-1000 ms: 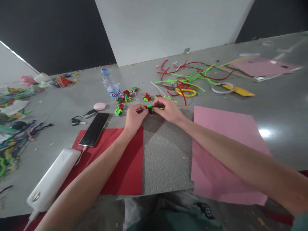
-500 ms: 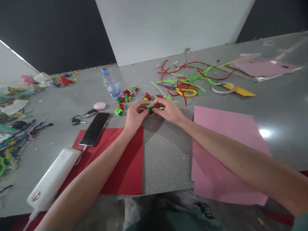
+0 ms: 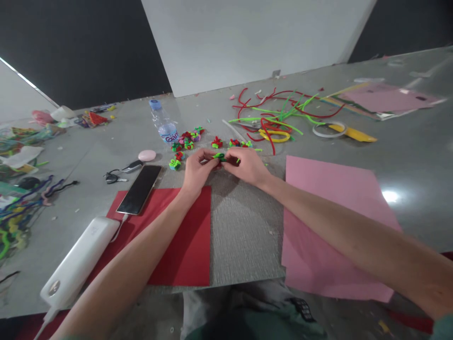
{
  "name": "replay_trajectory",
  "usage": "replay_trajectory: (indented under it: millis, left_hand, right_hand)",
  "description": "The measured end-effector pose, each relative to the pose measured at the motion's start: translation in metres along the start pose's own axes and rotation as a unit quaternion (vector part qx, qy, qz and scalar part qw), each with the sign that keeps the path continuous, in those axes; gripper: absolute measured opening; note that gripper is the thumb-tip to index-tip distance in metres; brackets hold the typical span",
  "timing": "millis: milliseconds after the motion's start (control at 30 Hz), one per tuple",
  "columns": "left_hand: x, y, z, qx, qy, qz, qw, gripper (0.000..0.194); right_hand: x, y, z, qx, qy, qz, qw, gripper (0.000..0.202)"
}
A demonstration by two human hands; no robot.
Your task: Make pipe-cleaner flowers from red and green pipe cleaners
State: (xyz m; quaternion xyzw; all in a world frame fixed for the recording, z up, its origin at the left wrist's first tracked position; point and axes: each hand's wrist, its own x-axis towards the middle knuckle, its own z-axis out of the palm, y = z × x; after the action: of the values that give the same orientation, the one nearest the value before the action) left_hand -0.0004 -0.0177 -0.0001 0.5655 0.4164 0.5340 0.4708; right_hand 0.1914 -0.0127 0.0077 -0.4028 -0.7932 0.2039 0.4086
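Green piece (image 3: 219, 157): small, fuzzy, bent into a compact knot; bright lime on top, darker green at its right side; underside hidden by fingers. Position: over the counter (image 3: 247, 231), mid-depth between near and far edges, beyond the far edges of the red sheet (image 3: 187, 241) and pink sheet (image 3: 329, 198). Left hand (image 3: 197, 174): grip together, thumb and fingers clamped on the piece. Right hand (image 3: 249, 166): fingers curled at its right side; cannot tell whether clamped. A short lime stub (image 3: 238, 161) shows among the right fingers.
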Motion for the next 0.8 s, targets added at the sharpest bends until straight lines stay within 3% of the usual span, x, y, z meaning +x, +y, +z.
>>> replay_trajectory:
  millis: [467,633,800]
  left_hand:
    - [0.0015,0.0004,-0.0001,-0.020,0.002,-0.006,1.000,0.010]
    - [0.0015,-0.0002,-0.0004,-0.008,0.003,0.000,1.000,0.009]
    - [0.0012,0.0012,-0.0006,0.008,-0.010,0.007,1.000,0.013]
  right_hand:
    - [-0.0012,0.0001,-0.0002,0.031,0.002,0.002,1.000,0.014]
    - [-0.0036,0.0029,0.0011,0.059,-0.003,0.006,0.998,0.024]
    - [-0.0032,0.0014,0.0007,0.058,-0.010,-0.007,0.998,0.021]
